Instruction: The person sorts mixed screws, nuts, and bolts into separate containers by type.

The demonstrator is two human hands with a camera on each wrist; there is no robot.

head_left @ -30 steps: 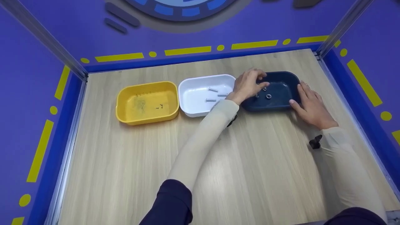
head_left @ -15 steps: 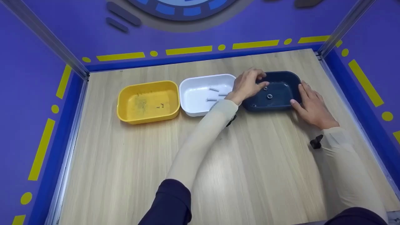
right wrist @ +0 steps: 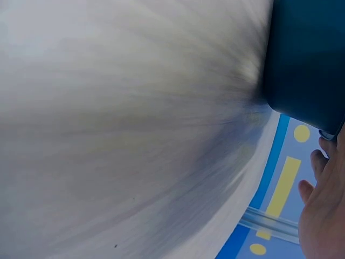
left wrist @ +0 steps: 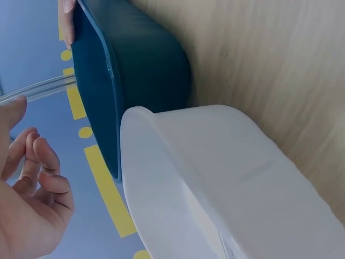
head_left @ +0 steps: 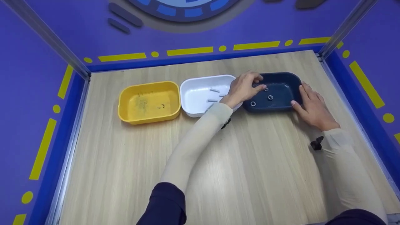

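Observation:
My left hand (head_left: pixel 242 89) hovers over the left end of a dark blue bin (head_left: pixel 286 106), beside the white bin. Its fingers (left wrist: pixel 46 156) bend loosely, with the thumb apart and no object visible between them. Three metal nuts lie on the dark bin's floor: one nut (head_left: pixel 253 103) at the front left, another nut (head_left: pixel 270 97) near the middle, and a third nut (head_left: pixel 266 89) close to my left thumb. At the bin's right side, my right hand (head_left: pixel 315 107) rests with fingers extended along the outer wall and the thumb at the front right corner.
A white bin (head_left: pixel 192 112) holding several bolts (head_left: pixel 214 90) stands against the dark bin's left side. Further left is a yellow bin (head_left: pixel 150 118) with a few small dark bits (head_left: pixel 162 106). Purple-blue panels (head_left: pixel 187 37) enclose the wooden table (head_left: pixel 237 175).
A nut that was by my left fingers now lies at the dark bin's front left. My left hand has shifted slightly left and down. The right hand keeps its place.

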